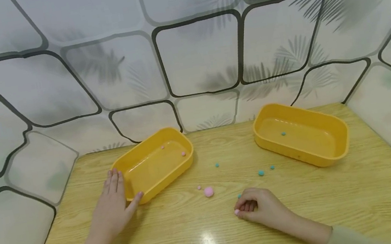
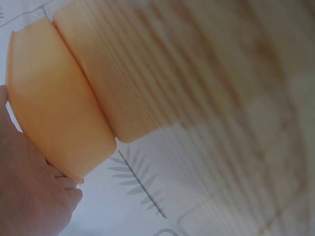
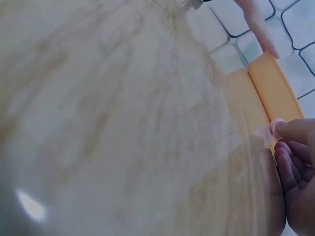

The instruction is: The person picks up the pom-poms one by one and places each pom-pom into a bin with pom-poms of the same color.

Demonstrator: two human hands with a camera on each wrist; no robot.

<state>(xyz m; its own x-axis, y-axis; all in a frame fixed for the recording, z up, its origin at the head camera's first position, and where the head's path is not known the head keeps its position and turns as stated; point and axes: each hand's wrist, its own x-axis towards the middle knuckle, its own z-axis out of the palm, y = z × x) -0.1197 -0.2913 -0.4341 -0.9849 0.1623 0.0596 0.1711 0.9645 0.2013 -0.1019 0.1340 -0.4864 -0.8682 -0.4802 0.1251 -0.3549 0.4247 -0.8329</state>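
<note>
- The left hand (image 1: 113, 207) lies flat on the wooden counter (image 1: 365, 197), fingers straight and spread, its grip holding nothing; fingertips and thumb touch the near-left corner of the left yellow tub (image 1: 154, 165).
- In the left wrist view the left hand (image 2: 29, 196) presses against the tub's outer wall (image 2: 54, 118).
- The left yellow tub sits at about 10 o'clock from the counter's middle and holds two small pink pom-poms (image 1: 183, 154) near its far end.
- The right hand (image 1: 259, 208) rests on the counter at about 6 o'clock, fingers curled inward; whether its grip pinches anything I cannot tell.
- A tiny teal pom-pom (image 1: 239, 196) lies just beside the right hand's fingertips, at 11 o'clock from them.
- A large pink pom-pom (image 1: 208, 191) lies at 10 o'clock from the right hand, with a small pink one (image 1: 199, 187) just beside it.
- Three more teal pom-poms (image 1: 261, 172) lie loose between the tubs.
- The right yellow tub (image 1: 301, 134) stands at 2 o'clock, one teal pom-pom (image 1: 283, 134) inside.
</note>
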